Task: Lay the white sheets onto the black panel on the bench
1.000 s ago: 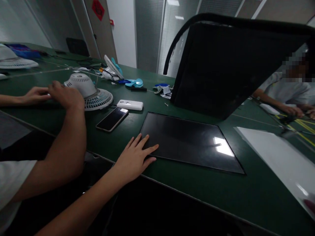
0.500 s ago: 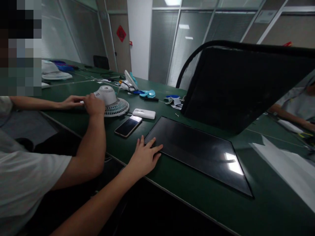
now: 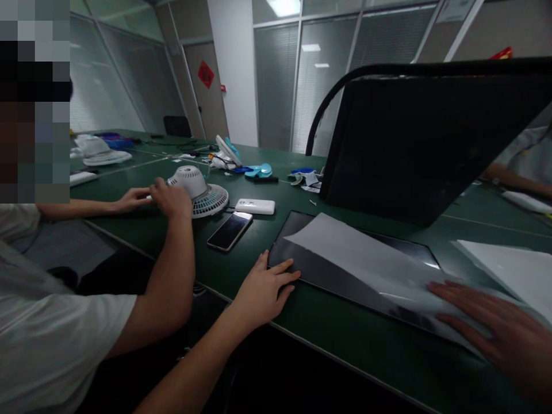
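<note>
Left hand (image 3: 264, 290) lay flat, fingers spread, pinning corner of dark glossy rectangular panel (image 3: 332, 275). Right hand (image 3: 495, 330) pressed translucent white film sheet (image 3: 366, 259), fingers splayed, gripping nothing. Judged risk: uneven pressing, film skewed or creased; panel slid toward green table edge (image 3: 345, 368).

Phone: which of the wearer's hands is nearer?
Left. The left hand rests at the panel's near-left corner, just below the phone; the right hand lies far right on the sheet.

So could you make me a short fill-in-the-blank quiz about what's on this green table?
1. The left hand rests flat on the corner of the black ____.
2. The right hand presses on a white ____ lying over that panel.
3. The phone lies beside a white ____.

Missing words: panel; sheet; fan
</note>
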The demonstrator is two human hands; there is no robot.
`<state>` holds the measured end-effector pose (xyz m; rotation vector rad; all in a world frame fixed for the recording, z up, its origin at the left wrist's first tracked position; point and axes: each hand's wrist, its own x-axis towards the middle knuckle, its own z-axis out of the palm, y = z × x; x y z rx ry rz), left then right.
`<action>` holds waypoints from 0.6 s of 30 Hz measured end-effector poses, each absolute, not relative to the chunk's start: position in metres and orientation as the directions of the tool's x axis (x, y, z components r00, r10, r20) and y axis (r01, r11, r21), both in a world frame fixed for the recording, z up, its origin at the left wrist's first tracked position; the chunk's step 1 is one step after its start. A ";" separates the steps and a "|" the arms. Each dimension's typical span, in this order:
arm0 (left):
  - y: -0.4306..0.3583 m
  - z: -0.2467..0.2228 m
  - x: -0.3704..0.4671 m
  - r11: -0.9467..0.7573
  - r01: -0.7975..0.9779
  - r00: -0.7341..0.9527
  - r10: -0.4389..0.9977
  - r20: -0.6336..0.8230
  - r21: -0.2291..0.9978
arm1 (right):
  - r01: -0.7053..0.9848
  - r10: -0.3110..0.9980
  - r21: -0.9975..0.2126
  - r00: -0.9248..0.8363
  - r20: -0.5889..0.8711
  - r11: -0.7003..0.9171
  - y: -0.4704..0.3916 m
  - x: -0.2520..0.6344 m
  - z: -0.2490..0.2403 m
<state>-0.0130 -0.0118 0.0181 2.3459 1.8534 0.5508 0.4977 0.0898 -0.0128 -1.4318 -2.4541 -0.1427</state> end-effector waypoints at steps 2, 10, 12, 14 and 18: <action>-0.013 0.014 -0.011 -0.251 0.905 0.161 0.950 0.269 0.343 | 0.798 0.769 -0.030 -0.569 0.291 0.601 0.104 0.472 -0.007; -0.015 -0.004 -0.008 0.023 0.893 -0.239 0.871 0.429 0.450 | 0.702 0.712 -0.123 -0.696 0.087 0.701 0.131 0.450 -0.005; -0.015 -0.005 -0.008 0.030 0.908 -0.240 0.854 0.461 0.418 | 0.696 0.708 -0.140 -0.702 0.076 0.704 0.135 0.456 -0.009; -0.014 -0.004 -0.009 0.038 0.927 -0.217 0.867 0.448 0.374 | 0.692 0.707 -0.160 -0.704 0.066 0.704 0.139 0.460 -0.012; -0.011 0.001 -0.010 -0.016 0.957 -0.072 0.954 0.292 0.289 | 0.708 0.722 -0.180 -0.692 0.018 0.683 0.143 0.462 -0.016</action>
